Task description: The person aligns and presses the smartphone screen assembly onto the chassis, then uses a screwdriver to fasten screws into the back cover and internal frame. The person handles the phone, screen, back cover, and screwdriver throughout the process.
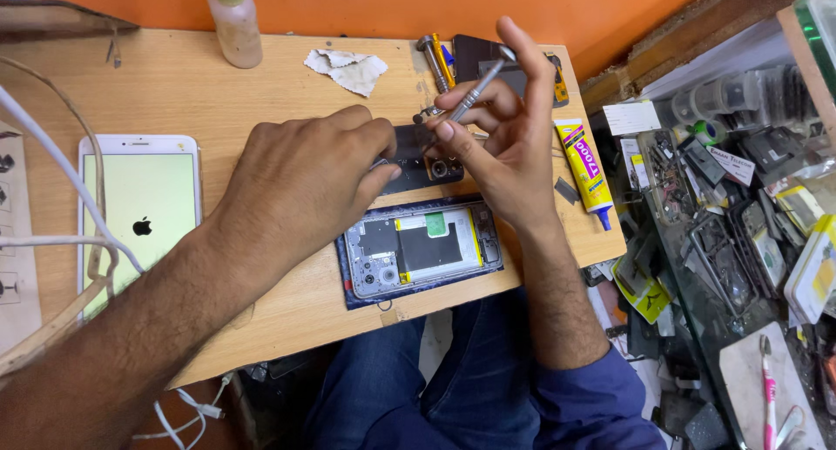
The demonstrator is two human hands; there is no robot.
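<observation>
A dark phone back cover (418, 158) with camera holes lies flat on the wooden table (192, 93), long axis left to right, pinned between both hands. The left hand (300, 184) closes its fingertips on the cover's left end. The right hand (501, 128) pinches one slim metal screwdriver (475, 91), shaft slanting from upper right down to lower left, tip at the cover's top edge. Just below lies one opened phone (422, 248), insides showing. One white phone (144, 215) with a lit screen sits far left. One yellow glue tube (585, 167) lies right; one plastic bottle (235, 21) stands behind.
</observation>
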